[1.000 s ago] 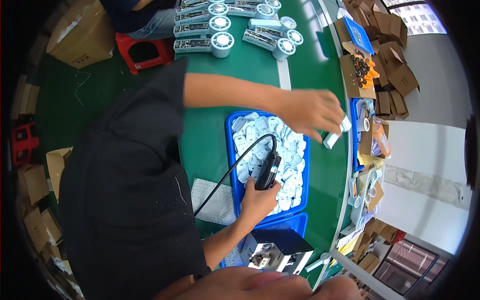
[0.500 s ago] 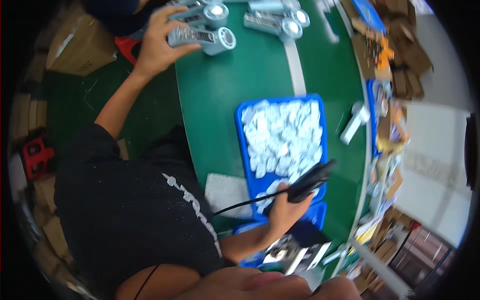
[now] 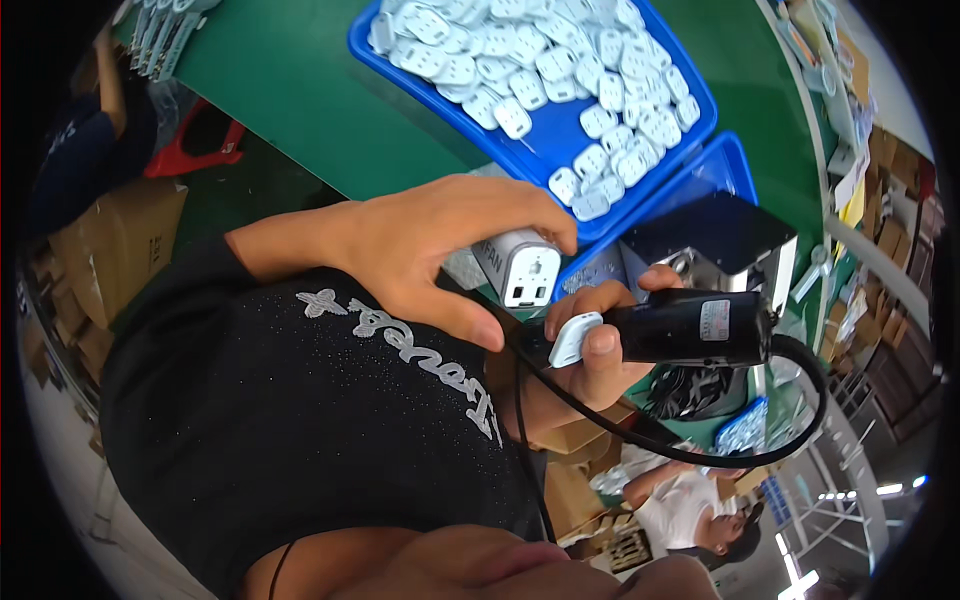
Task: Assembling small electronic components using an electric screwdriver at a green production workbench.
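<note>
In my left hand (image 3: pixel 430 250) is a pale grey handheld fan body (image 3: pixel 533 270), gripped between thumb and fingers. Its flat white end, with small openings, faces me. Close beside it, my right hand (image 3: pixel 600 375) holds a black electric screwdriver (image 3: pixel 660 330) with a thick black cable (image 3: pixel 800 430). The same hand pinches a small white rounded cover (image 3: pixel 575 340) between its fingers, near the fan's end but apart from it. The screwdriver's tip is hard to make out. Beyond both hands lies a blue tray (image 3: pixel 550 135) with many similar white covers (image 3: pixel 555 62).
A second blue tray (image 3: pixel 735 165) adjoins the first, beside a black-topped metal device (image 3: pixel 710 235). More grey fan bodies (image 3: pixel 165 35) lie at the far left. There, a person in dark clothing (image 3: pixel 85 150) is near a red stool (image 3: pixel 195 145). Another person in white (image 3: pixel 690 510) appears lower right.
My left hand has come back from the fan bodies at the table's far end, bringing one close to my right hand. A white cover now shows in my right fingers. The view has turned.
</note>
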A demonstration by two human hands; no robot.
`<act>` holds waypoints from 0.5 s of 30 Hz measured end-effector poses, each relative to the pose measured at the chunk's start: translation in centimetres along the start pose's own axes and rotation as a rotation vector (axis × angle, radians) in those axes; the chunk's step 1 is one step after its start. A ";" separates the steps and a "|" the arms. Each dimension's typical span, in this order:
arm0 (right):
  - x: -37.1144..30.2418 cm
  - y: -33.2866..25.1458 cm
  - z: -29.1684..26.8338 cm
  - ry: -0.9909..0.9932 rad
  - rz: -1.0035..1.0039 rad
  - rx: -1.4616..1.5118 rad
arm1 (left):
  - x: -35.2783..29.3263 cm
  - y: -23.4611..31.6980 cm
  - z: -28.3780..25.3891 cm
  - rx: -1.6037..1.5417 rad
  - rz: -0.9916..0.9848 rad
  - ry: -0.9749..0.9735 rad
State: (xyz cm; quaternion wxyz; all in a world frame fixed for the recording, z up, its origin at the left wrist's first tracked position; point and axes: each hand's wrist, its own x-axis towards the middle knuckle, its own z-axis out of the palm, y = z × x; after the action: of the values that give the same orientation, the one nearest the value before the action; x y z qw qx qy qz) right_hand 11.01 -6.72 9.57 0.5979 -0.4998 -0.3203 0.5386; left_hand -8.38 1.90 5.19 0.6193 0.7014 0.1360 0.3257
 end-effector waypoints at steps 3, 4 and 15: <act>-1.8 1.6 -3.0 0.168 -0.053 -0.053 | 0.3 1.1 1.8 0.231 -0.284 0.044; -2.2 1.7 -3.2 0.222 -0.028 -0.013 | 0.4 1.0 2.2 0.273 -0.421 0.033; -3.2 3.5 -5.1 0.020 0.510 0.065 | -2.3 0.0 3.1 1.083 -0.363 -0.451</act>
State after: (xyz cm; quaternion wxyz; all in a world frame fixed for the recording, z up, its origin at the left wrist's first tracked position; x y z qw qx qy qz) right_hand 13.90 -11.40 5.21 0.4615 -0.5505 -0.1603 0.6770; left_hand -8.16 -1.91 4.47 0.2343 0.9336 0.2651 -0.0569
